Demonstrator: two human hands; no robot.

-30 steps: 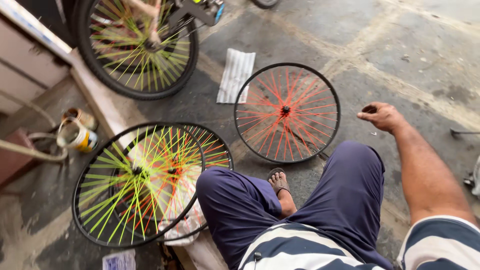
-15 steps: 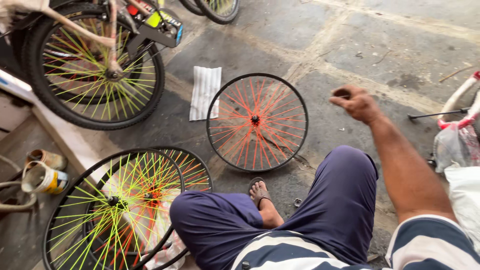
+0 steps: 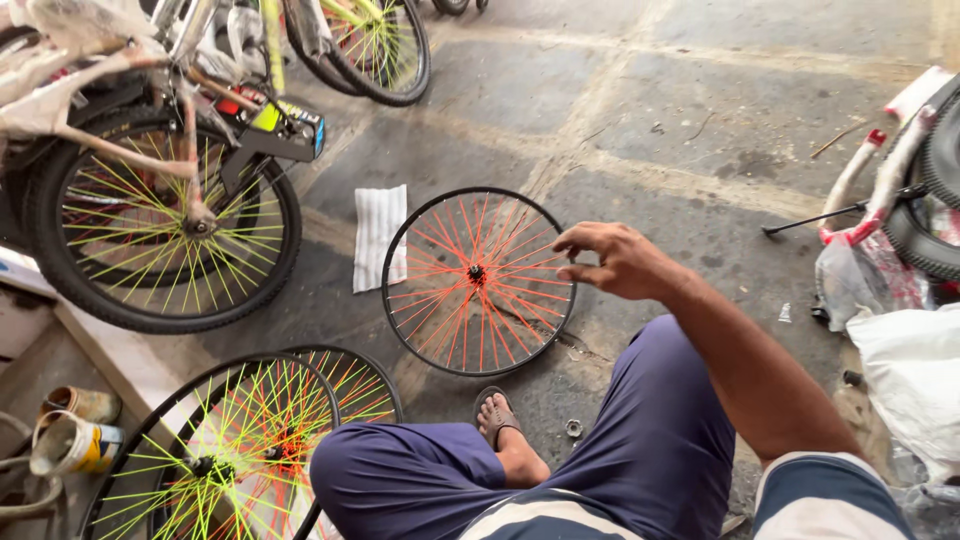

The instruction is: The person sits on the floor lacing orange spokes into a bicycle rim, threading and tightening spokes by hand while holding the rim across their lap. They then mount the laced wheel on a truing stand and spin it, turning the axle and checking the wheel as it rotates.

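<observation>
A bare black wheel rim with orange spokes [image 3: 450, 310] lies flat on the stone floor in front of me. My right hand [image 3: 615, 260] reaches out over its right edge, fingers curled with thumb and forefinger close together by the rim. Whether they pinch something I cannot tell. My left hand is out of view. I sit with my legs in dark blue trousers, and my sandalled foot [image 3: 500, 425] rests just below the rim.
A white striped cloth [image 3: 380, 235] lies left of the rim. A bicycle with yellow-green spokes [image 3: 165, 225] stands at the left. Two loose wheels [image 3: 215, 455] lean at lower left beside paint tins [image 3: 75, 440]. A small nut [image 3: 573, 428] lies by my foot. Wrapped bicycle parts [image 3: 880, 190] and a white bag [image 3: 910, 370] crowd the right.
My right hand has swung left and down from the bare floor to the right edge of the orange-spoked rim. The view has shifted, bringing the standing bicycle more into sight.
</observation>
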